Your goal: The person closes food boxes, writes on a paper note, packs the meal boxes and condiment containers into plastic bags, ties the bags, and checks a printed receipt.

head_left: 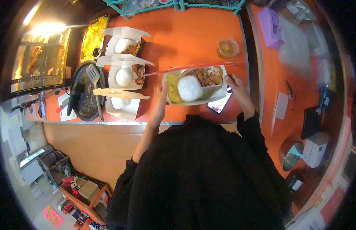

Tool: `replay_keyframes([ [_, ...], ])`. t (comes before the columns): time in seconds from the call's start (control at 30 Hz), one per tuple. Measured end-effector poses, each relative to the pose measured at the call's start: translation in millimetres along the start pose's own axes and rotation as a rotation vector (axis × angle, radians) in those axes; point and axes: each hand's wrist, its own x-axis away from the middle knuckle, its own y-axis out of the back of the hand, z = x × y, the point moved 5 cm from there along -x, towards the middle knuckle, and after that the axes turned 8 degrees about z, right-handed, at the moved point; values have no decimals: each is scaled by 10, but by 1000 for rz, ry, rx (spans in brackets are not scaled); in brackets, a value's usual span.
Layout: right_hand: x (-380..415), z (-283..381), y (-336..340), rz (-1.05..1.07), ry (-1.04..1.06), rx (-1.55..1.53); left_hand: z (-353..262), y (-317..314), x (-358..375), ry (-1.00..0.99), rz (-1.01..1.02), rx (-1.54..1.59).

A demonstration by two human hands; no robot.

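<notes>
A paper food box point(204, 101) with its lid up is between my two hands near the counter's front edge. Inside are a white mound of rice point(189, 88), yellow food point(173, 88) on the left and browned chopped meat point(209, 76) on the right. My left hand point(159, 105) is closed on the box's left end. On the right end, my right hand point(240, 90) grips it with the thumb near the rim. A phone point(220, 103) with a lit screen lies partly hidden by the box. Left of it stand three more open food boxes point(132, 82) holding rice, two with visible meat.
A black pan point(81, 96) with a metal spatula point(94, 78) sits left, below a tray of yellow food point(94, 36). A lit glass cabinet point(40, 63) is beyond. A round tub point(228, 48) stands back right; teal baskets point(147, 9) line the back. A metal bowl point(291, 155) is far right.
</notes>
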Motion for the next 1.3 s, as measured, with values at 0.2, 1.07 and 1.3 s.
replay_keyframes([
  [0.2,24,70,137,40,-94,0,-225,-52,115,323,-10,-258],
  [1.07,391,805,-122,-319,101,547,-1116,-465,452,-647,-84,-837],
  [1.3,462,329,-345,-469,476,326,-819,-316,427,-625,4,-954],
])
